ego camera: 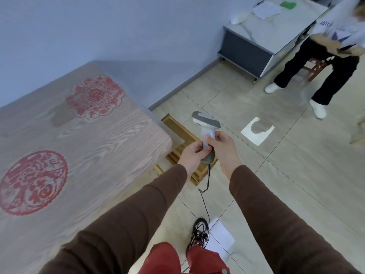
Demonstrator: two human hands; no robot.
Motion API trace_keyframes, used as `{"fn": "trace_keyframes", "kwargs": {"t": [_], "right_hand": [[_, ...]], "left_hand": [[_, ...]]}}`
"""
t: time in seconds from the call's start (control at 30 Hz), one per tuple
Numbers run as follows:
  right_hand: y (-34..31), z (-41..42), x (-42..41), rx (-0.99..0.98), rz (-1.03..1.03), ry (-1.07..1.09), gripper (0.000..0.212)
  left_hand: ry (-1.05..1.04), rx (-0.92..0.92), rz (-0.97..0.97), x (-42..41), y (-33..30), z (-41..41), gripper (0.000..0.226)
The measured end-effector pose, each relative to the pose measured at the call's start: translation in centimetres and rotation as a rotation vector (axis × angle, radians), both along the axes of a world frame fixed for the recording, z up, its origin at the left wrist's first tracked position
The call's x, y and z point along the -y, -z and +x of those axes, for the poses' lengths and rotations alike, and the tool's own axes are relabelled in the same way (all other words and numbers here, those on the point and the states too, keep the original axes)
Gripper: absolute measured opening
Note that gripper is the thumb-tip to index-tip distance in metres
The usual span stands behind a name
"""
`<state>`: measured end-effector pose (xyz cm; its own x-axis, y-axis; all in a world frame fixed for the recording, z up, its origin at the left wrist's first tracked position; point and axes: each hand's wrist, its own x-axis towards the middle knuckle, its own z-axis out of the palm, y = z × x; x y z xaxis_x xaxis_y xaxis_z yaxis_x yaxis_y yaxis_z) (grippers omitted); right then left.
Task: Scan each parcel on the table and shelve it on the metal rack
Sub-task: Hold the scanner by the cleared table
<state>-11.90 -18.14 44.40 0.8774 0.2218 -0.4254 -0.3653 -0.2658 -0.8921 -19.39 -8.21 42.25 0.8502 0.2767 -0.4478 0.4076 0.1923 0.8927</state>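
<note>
Tiled floor (286, 175) beside table (98, 139) edge, both hands (192, 155) (221, 147) gripping scanner (206, 131) handle.

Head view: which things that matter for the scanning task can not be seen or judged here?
- Parcels and metal rack: none in this view.
- Scanner trigger: hidden by the left hand and right hand gripping the handle.
- Scanner cable: its far end is lost behind the red trouser legs.
- Table: cut off by the left edge.
</note>
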Motion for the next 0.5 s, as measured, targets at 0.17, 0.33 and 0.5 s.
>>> {"fn": "trace_keyframes", "kwargs": {"t": [0.17,0.33,0.5], "right_hand": [[3.0,5.9,-0.3,-0.014,-0.064,-0.05,0.007],[7.6,9.6,-1.9,-0.072,-0.111,-0.048,0.006],[14.0,12.5,-4.0,-0.14,-0.11,-0.072,0.004]], "left_hand": [[-0.033,-0.038,-0.036,0.2,2.4,5.3,0.017],[-0.038,-0.11,-0.024,-1.0,6.8,9.0,0.024],[-0.019,-0.172,0.049,-3.3,13.2,11.8,0.029]]}}
